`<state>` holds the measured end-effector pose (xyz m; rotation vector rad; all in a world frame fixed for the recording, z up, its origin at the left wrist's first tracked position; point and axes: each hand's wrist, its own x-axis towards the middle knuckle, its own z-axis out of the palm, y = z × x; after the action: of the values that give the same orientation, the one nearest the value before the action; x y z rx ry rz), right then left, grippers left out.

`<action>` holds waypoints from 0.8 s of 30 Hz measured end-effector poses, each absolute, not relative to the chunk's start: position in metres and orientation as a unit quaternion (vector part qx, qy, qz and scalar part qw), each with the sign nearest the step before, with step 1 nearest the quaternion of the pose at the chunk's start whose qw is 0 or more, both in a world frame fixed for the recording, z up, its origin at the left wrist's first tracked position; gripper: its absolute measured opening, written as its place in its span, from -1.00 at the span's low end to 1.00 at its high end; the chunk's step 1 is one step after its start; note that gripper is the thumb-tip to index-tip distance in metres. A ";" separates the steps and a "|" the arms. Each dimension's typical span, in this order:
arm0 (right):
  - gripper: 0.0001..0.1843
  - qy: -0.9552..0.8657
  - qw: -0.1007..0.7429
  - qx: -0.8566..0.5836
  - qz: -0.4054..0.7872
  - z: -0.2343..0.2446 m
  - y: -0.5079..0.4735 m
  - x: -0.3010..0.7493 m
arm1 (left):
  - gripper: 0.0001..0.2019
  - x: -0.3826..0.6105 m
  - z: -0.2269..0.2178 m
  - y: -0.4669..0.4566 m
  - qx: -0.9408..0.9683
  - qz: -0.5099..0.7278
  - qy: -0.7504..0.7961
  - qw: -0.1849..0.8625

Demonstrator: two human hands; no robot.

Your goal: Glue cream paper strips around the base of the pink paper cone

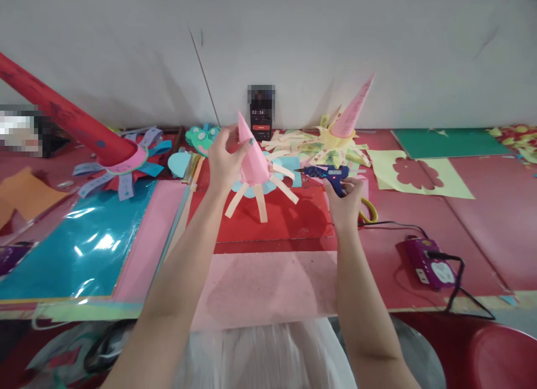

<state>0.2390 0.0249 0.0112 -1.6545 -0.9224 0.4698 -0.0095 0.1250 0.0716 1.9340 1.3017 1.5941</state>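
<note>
My left hand [226, 157] is closed around the upper part of a pink paper cone [255, 164], which tilts slightly to the left. Cream paper strips [260, 203] fan out from its base, with a light blue scalloped paper piece [250, 190] behind them. My right hand [346, 202] grips a dark blue hot glue gun [331, 174], its nozzle pointing left toward the strips, apart from them. A small red light glows on the gun. Under both hands lies a red sheet [272, 221]. Yellow-handled scissors [369, 211] rest beside my right hand.
A second pink cone [354, 112] with yellow strips stands at the back. To the left lean a long red paper tube [84, 121] and a blue plastic-wrapped pack [100, 238]. A purple power adapter [430, 263] with a black cord sits right. A phone [260, 115] stands against the wall.
</note>
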 end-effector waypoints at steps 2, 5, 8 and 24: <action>-0.46 -0.387 0.554 -0.708 0.206 0.012 0.025 0.238 | -0.64 -0.008 0.059 0.124 0.688 0.534 0.458 0.180; -0.45 -0.383 0.539 -0.719 0.212 0.012 0.024 0.238 | -0.64 -0.005 0.039 0.122 0.695 0.495 0.472 0.221; -0.45 -0.387 0.528 -0.725 0.213 0.011 0.024 0.237 | -0.63 -0.006 0.029 0.117 0.711 0.472 0.466 0.235; -0.35 -0.487 0.417 -0.737 0.215 0.005 0.019 0.212 | -0.81 -0.019 -0.018 0.062 0.725 0.341 0.542 0.252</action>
<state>0.2121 0.0191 0.0049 -1.8497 -1.2228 0.5403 -0.0189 0.0622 -0.0181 1.9727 1.4737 0.9275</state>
